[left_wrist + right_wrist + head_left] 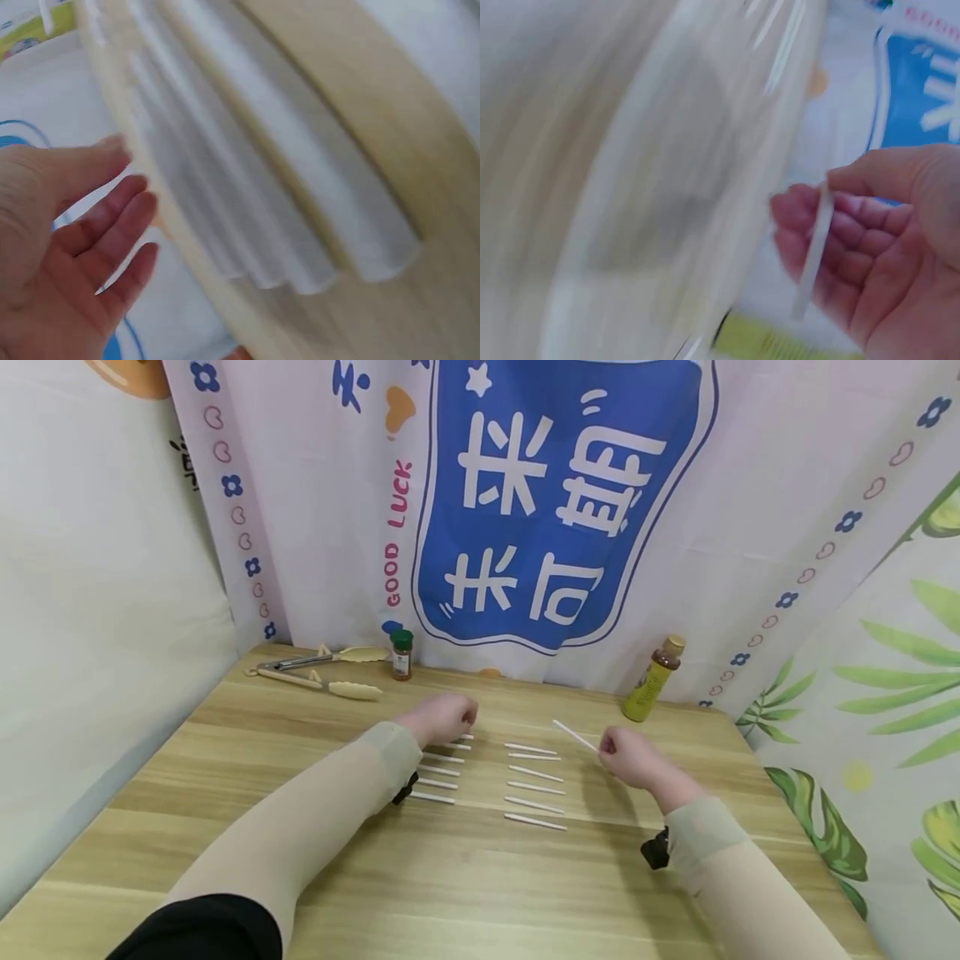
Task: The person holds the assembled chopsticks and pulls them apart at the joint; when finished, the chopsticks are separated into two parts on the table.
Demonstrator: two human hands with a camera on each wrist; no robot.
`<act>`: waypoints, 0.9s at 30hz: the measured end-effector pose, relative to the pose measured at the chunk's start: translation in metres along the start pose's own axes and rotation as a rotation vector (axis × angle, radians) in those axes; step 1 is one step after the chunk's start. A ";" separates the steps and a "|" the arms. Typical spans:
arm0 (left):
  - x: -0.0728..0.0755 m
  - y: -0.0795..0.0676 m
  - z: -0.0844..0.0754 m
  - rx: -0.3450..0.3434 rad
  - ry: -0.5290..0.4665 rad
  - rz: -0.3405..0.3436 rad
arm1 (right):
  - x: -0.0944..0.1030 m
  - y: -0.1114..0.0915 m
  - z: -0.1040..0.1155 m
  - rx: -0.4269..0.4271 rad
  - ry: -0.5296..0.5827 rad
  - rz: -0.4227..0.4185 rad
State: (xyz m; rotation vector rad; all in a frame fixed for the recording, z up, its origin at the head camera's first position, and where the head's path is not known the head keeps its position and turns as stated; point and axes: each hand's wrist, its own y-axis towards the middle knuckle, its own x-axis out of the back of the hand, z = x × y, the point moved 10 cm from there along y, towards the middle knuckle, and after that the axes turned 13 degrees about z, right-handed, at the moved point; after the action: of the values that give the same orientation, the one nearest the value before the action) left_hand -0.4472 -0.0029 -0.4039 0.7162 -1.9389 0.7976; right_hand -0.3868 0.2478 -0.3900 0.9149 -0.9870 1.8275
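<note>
Two columns of thin white sticks lie on the wooden table. Several make up the left column, partly covered by my left arm, and several more form the right column. My left hand hovers at the far end of the left column; the left wrist view shows its thumb and fingers loosely bent and apart, holding nothing. To the right of the right column, my right hand pinches one white stick between thumb and fingertips, raised above the table. That stick points up and left in the head view.
Beige-tipped tongs lie spread at the back left beside a small green-capped spice jar. A yellow-labelled bottle stands at the back right. A printed cloth hangs behind the table's far edge.
</note>
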 end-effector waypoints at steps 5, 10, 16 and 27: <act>0.028 -0.019 -0.037 -0.111 -0.029 -0.194 | -0.004 0.006 0.060 0.220 0.015 -0.071; 0.029 -0.041 -0.085 -0.280 0.116 -0.205 | -0.013 0.001 0.108 0.343 -0.015 -0.095; 0.009 -0.061 -0.112 -0.405 0.180 -0.116 | -0.019 -0.015 0.151 0.475 -0.019 -0.144; 0.007 -0.079 -0.105 -0.395 0.042 -0.113 | -0.026 -0.027 0.169 0.568 -0.005 -0.162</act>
State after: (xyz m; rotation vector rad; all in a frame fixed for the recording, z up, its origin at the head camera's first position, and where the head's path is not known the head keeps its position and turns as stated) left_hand -0.3376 0.0266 -0.3369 0.5560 -1.9210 0.3410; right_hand -0.3189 0.0986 -0.3344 1.2927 -0.3731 1.9962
